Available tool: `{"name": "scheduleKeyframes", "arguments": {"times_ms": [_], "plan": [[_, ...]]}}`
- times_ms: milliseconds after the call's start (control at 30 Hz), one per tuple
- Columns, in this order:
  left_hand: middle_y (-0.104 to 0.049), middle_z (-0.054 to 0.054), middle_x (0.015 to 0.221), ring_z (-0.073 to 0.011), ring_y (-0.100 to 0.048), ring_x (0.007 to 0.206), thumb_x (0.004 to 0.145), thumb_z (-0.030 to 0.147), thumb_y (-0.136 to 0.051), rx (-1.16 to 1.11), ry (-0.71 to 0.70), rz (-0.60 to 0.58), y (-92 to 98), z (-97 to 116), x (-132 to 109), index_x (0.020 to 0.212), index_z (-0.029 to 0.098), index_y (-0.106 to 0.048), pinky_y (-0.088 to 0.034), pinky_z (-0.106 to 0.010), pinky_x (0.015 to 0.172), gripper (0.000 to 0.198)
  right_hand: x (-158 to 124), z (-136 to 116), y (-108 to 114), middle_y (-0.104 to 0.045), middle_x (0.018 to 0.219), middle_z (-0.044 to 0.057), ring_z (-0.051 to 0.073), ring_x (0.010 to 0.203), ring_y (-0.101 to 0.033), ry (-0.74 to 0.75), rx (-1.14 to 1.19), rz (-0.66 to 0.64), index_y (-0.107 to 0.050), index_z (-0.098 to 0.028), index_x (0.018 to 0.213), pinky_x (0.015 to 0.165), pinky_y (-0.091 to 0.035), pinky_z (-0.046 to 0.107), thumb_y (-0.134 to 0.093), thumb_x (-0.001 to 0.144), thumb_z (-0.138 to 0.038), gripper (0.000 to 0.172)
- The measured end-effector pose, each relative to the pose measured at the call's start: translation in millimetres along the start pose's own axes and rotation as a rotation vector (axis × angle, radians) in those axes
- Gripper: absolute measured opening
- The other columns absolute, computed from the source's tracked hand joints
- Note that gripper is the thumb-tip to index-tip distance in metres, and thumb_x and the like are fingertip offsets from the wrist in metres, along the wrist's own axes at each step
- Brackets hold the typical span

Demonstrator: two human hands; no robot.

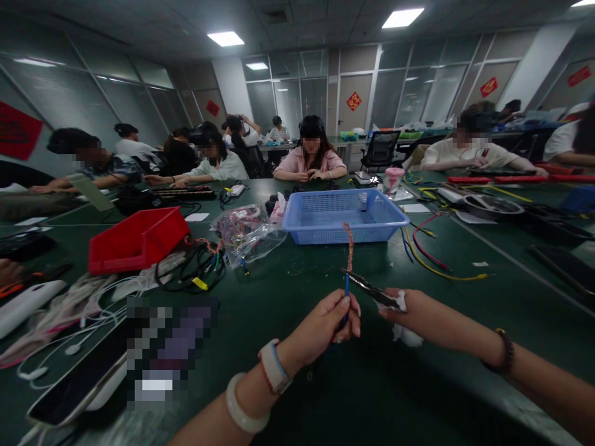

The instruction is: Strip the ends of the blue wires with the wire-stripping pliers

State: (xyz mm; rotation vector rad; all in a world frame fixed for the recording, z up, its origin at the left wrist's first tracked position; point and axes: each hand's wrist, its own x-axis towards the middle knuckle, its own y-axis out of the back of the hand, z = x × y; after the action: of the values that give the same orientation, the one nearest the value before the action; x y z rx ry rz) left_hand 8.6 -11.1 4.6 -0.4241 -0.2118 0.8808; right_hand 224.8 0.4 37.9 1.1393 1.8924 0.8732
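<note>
My left hand [328, 319] is closed around a blue insulated wire [347, 286], holding it upright. Bare twisted copper strands [350, 251] rise from the wire's top end, in front of the basket. In my right hand [395, 301] is a dark tool that looks like wire strippers [368, 287]. Its jaws meet the wire just where the blue insulation gives way to copper; whether they are closed on it I cannot tell. White tissue-like material [408, 336] hangs at my right palm. The tool's handles are mostly hidden by the hand.
A blue mesh basket [344, 235] stands ahead. Left of it lie a clear plastic bag [251, 238] of wires, a red bin [137, 238] and black cables [186, 272]. A phone [79, 371] with white earphones is at near left. Loose coloured wires [430, 251] lie right; people sit around the table.
</note>
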Motion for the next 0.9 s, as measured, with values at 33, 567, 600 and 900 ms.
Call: {"name": "scheduleKeyframes", "arguments": {"times_ms": [33, 567, 600, 900], "plan": [[-0.058, 0.001, 0.064, -0.0035, -0.031, 0.04, 0.093, 0.044, -0.048, 0.055, -0.008, -0.012, 1.0, 1, 0, 0.092, 0.016, -0.049, -0.022, -0.018, 0.043, 0.028, -2, -1, 2, -0.064, 0.08, 0.004, 0.013, 0.066, -0.057, 0.017, 0.051, -0.049, -0.058, -0.018, 0.088, 0.059, -0.042, 0.024, -0.047, 0.088, -0.038, 0.023], [-0.055, 0.0, 0.072, -0.0132, -0.052, 0.069, 0.099, 0.034, -0.031, 0.918, -0.143, -0.068, 21.3, 25, -5, 0.098, 0.018, -0.059, -0.038, -0.023, 0.069, 0.033, -24, 12, -6, -0.051, 0.047, -0.006, 0.002, 0.029, -0.032, -0.16, 0.954, -0.743, -0.058, -0.012, 0.074, 0.025, -0.025, 0.013, -0.064, 0.078, -0.042, 0.03], [-0.055, 0.0, 0.071, -0.0133, -0.052, 0.069, 0.099, 0.034, -0.031, 0.947, -0.154, -0.052, 22.1, 25, -5, 0.097, 0.018, -0.06, -0.038, -0.023, 0.069, 0.033, -23, 13, -10, -0.054, 0.049, -0.004, 0.001, 0.028, -0.031, -0.179, 1.028, -0.788, -0.059, -0.012, 0.075, 0.024, -0.025, 0.013, -0.064, 0.077, -0.041, 0.03], [-0.047, 0.004, 0.065, -0.0127, -0.045, 0.06, 0.099, 0.035, -0.033, 1.056, -0.114, 0.1, 22.3, 17, -1, 0.109, 0.019, -0.061, -0.032, -0.023, 0.061, 0.034, -18, 15, -29, -0.068, 0.067, 0.003, 0.0, 0.029, -0.032, -0.27, 1.317, -0.758, -0.059, -0.011, 0.087, 0.024, -0.029, 0.012, -0.066, 0.078, -0.033, 0.025]]}}
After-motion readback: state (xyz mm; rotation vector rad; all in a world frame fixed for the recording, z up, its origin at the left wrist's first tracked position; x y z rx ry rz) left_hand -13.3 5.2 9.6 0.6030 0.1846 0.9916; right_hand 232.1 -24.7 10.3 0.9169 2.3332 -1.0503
